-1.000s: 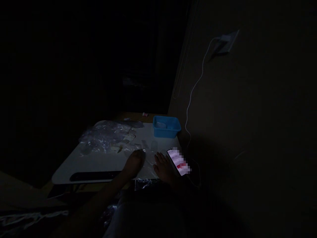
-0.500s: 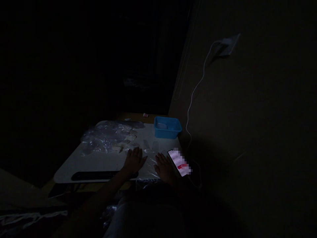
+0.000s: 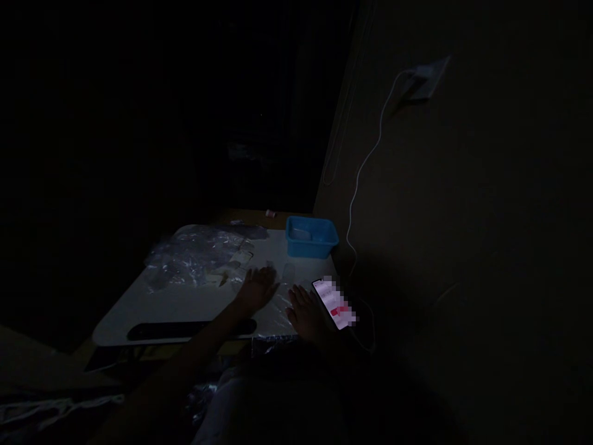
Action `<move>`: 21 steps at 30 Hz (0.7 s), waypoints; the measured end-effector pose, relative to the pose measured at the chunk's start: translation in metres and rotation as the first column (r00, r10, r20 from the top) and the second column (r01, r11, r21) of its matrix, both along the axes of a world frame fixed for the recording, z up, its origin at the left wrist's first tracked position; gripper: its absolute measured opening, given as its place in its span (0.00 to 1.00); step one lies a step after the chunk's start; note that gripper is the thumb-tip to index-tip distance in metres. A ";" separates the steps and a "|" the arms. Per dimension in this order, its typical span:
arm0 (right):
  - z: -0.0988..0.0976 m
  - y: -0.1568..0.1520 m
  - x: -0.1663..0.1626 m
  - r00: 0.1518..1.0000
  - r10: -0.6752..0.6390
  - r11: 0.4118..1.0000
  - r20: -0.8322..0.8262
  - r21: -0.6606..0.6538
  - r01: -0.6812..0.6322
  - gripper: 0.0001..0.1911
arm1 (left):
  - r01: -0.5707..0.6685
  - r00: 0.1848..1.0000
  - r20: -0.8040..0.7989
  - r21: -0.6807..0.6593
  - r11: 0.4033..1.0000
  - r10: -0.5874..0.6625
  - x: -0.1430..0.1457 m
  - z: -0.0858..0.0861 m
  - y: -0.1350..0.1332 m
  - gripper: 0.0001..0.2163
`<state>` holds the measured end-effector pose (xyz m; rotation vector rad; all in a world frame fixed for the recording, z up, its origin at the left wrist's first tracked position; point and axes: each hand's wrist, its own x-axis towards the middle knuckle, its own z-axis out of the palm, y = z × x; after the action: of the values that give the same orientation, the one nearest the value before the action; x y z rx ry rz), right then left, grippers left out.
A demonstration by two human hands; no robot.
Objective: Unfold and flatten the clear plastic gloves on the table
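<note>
In dim light, my left hand (image 3: 256, 289) is over the middle of the white table (image 3: 180, 301), fingers stretched out toward a small clear plastic piece. My right hand (image 3: 304, 312) lies flat with its fingers extended on a clear plastic sheet (image 3: 278, 315) near the front edge. Beside the right hand, a lit phone (image 3: 334, 303) lies at the table's right edge. A crumpled heap of clear plastic bags (image 3: 194, 253) spreads to the left of my left hand. Another small translucent piece (image 3: 288, 272) lies between and beyond my hands.
A blue plastic basket (image 3: 311, 238) with a translucent item inside stands at the back right corner. Behind it is a small pinkish object (image 3: 270, 214). A white cable (image 3: 356, 185) runs down the wall from a socket (image 3: 426, 79). A dark slot (image 3: 185, 329) lines the table's front.
My left hand has moved forward and slightly right across the table toward a small clear piece. The right hand stays flat in nearly the same place. The view has shifted slightly.
</note>
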<state>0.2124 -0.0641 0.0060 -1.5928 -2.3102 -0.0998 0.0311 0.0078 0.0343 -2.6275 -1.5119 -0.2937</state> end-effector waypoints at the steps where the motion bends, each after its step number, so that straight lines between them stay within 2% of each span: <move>1: 0.000 0.000 0.000 1.000 -0.002 1.000 0.004 -0.005 0.002 0.24 | 0.050 0.999 0.001 -0.006 0.999 -0.050 0.004 -0.002 -0.002 0.22; 3: 0.000 0.000 0.000 1.000 -0.009 1.000 0.008 -0.009 0.009 0.24 | 0.088 0.996 -0.012 -0.016 0.996 -0.088 0.009 -0.006 -0.002 0.21; 7: 0.002 -0.001 -0.001 1.000 -0.012 1.000 0.016 -0.002 0.012 0.24 | 0.043 0.998 -0.038 0.003 0.999 -0.042 0.011 -0.012 0.005 0.21; 17: 0.002 0.000 -0.001 0.999 -0.022 1.000 0.026 -0.015 0.022 0.25 | -0.062 0.996 -0.058 -0.007 0.998 0.061 0.013 -0.004 0.040 0.20; 21: 0.002 -0.001 -0.001 0.999 -0.019 1.000 0.034 0.003 0.019 0.25 | -0.146 0.989 -0.031 0.031 0.989 0.147 0.014 -0.002 0.047 0.22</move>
<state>0.2113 -0.0650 0.0084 -1.6245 -2.3198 -0.1354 0.0454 0.0544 0.0324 -2.4698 -1.6658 -0.2559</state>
